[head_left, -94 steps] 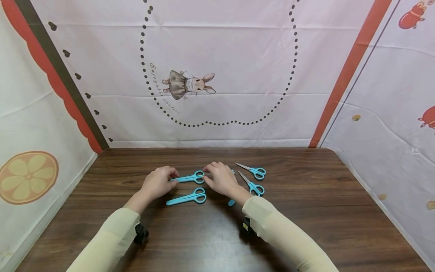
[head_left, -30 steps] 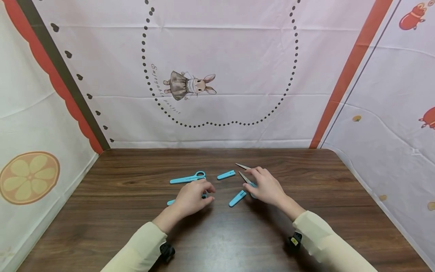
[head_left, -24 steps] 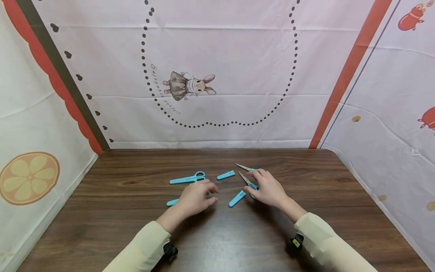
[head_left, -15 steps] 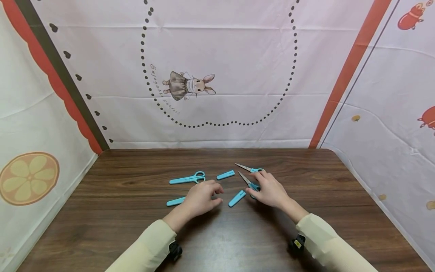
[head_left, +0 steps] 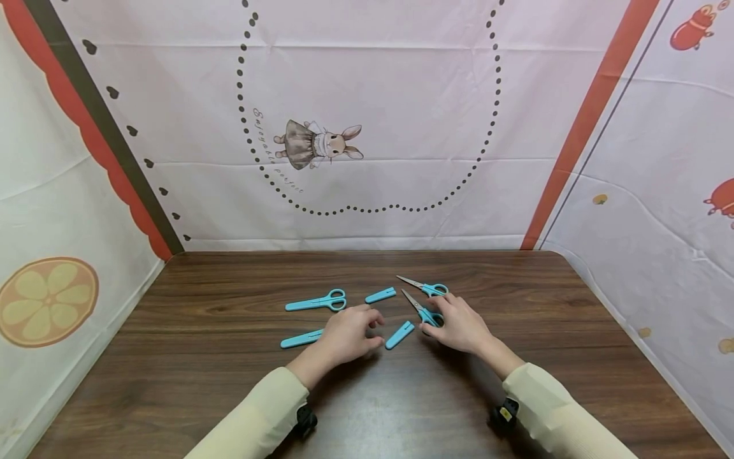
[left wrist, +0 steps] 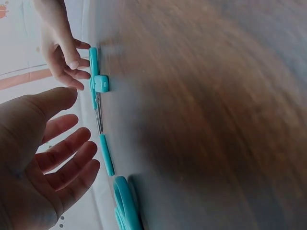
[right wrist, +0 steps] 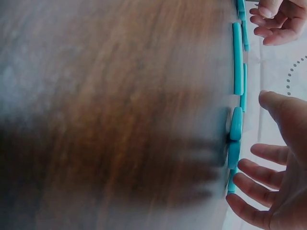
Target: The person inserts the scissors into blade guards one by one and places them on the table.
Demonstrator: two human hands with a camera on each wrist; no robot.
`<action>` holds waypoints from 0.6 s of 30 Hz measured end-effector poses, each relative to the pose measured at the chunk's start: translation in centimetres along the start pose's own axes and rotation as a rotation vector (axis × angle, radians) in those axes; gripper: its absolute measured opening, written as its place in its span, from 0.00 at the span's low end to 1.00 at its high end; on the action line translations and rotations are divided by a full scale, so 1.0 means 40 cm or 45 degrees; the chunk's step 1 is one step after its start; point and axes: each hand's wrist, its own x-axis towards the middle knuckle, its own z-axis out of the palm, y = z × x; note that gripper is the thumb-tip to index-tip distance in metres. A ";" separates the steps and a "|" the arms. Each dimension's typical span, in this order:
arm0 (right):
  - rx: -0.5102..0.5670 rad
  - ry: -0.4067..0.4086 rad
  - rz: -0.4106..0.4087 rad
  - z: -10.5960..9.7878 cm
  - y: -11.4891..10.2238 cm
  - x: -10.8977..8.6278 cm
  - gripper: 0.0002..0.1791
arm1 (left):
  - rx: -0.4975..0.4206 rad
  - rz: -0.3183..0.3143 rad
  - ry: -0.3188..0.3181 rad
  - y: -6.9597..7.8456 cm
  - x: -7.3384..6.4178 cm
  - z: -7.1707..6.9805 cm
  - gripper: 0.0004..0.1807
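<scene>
Two scissors with turquoise handles and bare blades lie right of centre: a nearer pair (head_left: 424, 312) and a farther pair (head_left: 423, 286). My right hand (head_left: 457, 325) hovers with spread, loosely bent fingers over the nearer pair's handles, partly covering them. Left of these lie two loose turquoise blade covers, a near cover (head_left: 399, 335) and a far cover (head_left: 381, 295). My left hand (head_left: 348, 335) is just left of the near cover, fingers loosely bent, holding nothing. It hides the handles of a covered pair of scissors (head_left: 301, 339). Another covered pair (head_left: 309, 303) lies behind it.
All of it lies on a dark wood-grain table (head_left: 218, 319). A printed white cloth (head_left: 401, 127) hangs behind the table's far edge and along both sides. A black wrist camera (head_left: 504, 413) sits under the right sleeve, and another camera (head_left: 306, 421) under the left.
My left hand has let go of the back covered scissors and moved right toward the near cover. My right hand has moved right to the bare scissors, lately drawing back slightly from the far pair.
</scene>
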 end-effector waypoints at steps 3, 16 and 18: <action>-0.010 -0.008 0.013 0.001 0.001 -0.002 0.30 | -0.002 -0.018 -0.008 0.004 0.005 0.004 0.15; -0.016 -0.055 0.042 0.008 0.007 -0.006 0.29 | -0.007 -0.079 -0.045 0.018 0.027 0.021 0.16; -0.024 -0.067 0.046 0.009 0.007 -0.006 0.29 | -0.012 -0.079 -0.047 0.018 0.030 0.024 0.16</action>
